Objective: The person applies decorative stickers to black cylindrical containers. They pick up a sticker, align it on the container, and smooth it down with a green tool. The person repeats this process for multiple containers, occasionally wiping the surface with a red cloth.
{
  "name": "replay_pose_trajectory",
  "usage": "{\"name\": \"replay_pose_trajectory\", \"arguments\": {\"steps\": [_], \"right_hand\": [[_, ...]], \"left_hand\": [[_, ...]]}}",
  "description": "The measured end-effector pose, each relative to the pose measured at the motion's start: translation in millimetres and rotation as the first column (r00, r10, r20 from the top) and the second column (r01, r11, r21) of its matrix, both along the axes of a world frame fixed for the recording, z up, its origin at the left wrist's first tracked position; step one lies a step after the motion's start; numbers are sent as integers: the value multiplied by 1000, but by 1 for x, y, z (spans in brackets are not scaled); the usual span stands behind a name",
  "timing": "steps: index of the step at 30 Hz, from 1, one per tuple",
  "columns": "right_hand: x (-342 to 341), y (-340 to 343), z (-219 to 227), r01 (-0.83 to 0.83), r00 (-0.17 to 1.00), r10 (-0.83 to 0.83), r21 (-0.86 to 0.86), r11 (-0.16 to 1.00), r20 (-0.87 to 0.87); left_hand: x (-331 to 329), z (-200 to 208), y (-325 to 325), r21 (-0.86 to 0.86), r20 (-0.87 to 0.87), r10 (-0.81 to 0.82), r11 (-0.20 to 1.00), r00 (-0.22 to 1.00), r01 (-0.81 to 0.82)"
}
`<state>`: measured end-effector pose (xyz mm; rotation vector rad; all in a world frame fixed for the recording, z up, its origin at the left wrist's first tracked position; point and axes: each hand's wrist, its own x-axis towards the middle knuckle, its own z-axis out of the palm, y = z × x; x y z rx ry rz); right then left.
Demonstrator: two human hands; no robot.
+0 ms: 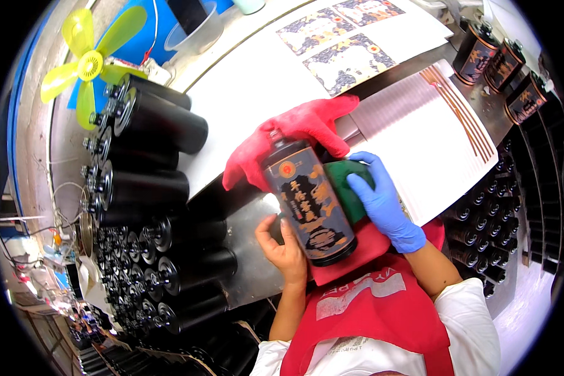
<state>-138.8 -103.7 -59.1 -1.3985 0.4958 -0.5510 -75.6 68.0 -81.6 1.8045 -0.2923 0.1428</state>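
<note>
A black bottle [310, 203] with a dark grey and orange printed label leans at a slant in front of me, its neck toward the far left. Red cloth lies behind and beneath it. My right hand [382, 203], in a blue glove, is closed round a dark green pad [351, 188], which sits against the bottle's right side. Bare, my left hand [285, 249] is beside the bottle's lower left side, thumb and forefinger apart. A dark patch shows between those fingers; I cannot make out what it is. A red cloth [294, 128] drapes behind the bottle's neck.
Black bottles [147, 191] lie stacked at the left, below a yellow-green fan [89, 66]. Printed label sheets [348, 62] lie at the back. A white ridged sheet [420, 150] bears brown strips [460, 116]. Several labelled bottles [504, 66] stand far right; more black bottles [482, 225] are below.
</note>
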Motion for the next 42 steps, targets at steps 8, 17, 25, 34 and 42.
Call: {"name": "replay_pose_trajectory", "arguments": {"steps": [8,17,25,34,42], "right_hand": [[25,-15,25,-43,973,23,81,996,231],[-69,-7,33,-319,943,329,-142,937,49],[67,-46,59,-144,965,147,-29,989,216],[-54,9,67,-285,901,431,-681,675,50],[20,-4,65,59,910,316,-837,543,269]], "left_hand": [[14,-2,33,346,123,61,933,990,-101],[8,18,65,250,-130,-434,856,892,453],[-5,14,22,28,-230,-512,847,828,531],[-12,36,12,164,38,-474,871,879,463],[-20,40,11,241,200,-396,906,896,347]]}}
